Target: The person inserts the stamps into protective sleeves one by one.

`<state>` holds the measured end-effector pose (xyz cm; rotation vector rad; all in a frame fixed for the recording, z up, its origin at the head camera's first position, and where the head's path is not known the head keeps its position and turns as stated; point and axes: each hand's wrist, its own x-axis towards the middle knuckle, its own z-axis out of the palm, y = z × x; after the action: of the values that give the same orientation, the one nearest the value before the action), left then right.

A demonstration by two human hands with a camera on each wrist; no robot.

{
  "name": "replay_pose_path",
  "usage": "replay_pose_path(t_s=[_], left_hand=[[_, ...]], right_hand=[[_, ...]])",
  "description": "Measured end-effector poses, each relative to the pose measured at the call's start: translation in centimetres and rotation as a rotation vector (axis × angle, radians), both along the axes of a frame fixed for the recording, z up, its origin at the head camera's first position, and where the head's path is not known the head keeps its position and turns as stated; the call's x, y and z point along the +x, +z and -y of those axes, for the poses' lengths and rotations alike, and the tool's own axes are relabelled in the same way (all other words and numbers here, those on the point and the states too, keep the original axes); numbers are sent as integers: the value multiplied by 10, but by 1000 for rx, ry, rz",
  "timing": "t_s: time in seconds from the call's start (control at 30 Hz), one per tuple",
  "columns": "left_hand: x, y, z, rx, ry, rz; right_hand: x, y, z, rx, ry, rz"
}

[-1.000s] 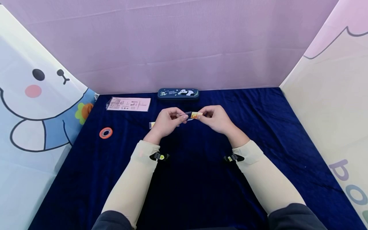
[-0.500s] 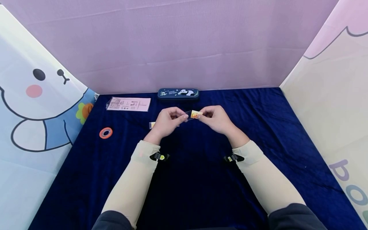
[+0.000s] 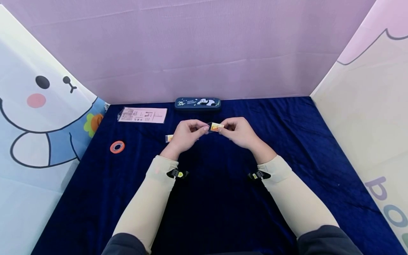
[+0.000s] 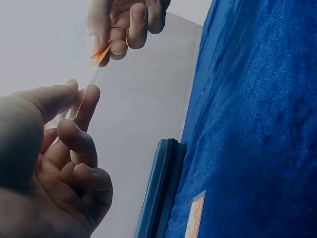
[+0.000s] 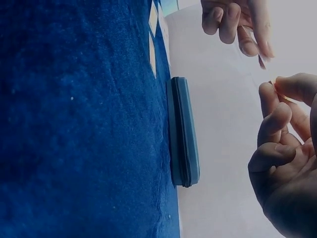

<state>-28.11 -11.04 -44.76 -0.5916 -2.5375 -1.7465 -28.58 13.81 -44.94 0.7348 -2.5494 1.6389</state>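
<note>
Over the table, my left hand (image 3: 188, 134) pinches a small clear plastic sleeve (image 4: 78, 105) between thumb and fingers. Facing it, my right hand (image 3: 239, 132) pinches a little yellow-and-orange stamp (image 3: 216, 127), whose serrated edge shows in the left wrist view. In the head view the stamp's left edge meets the sleeve's right end. My fingertips hide part of both pieces. On the cloth behind the left wrist lies another small yellow picture in clear plastic (image 3: 169, 138), partly covered by that hand; the left wrist view shows an orange-printed piece (image 4: 195, 215) on the cloth.
A dark blue panda pencil case (image 3: 197, 103) stands at the back, against the pink wall (image 3: 204, 53). To its left lies a pink printed card in a clear bag (image 3: 143, 115). An orange ring (image 3: 113, 147), like a tape roll, is at the left on the blue cloth (image 3: 318, 170).
The stamp has shifted slightly left toward the sleeve. The sleeve's end, spread apart a second ago, now looks flatter. Both hands keep nearly the same place.
</note>
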Motion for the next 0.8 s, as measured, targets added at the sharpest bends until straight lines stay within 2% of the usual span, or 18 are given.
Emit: replay_pose_path(t_s=[0.37, 0.8], left_hand=[[-1, -2, 0, -22, 3, -4], [-3, -5, 0, -14, -12, 10]], right_hand=[[-4, -4, 1, -1, 6, -10], [-4, -5, 1, 26, -5, 25]])
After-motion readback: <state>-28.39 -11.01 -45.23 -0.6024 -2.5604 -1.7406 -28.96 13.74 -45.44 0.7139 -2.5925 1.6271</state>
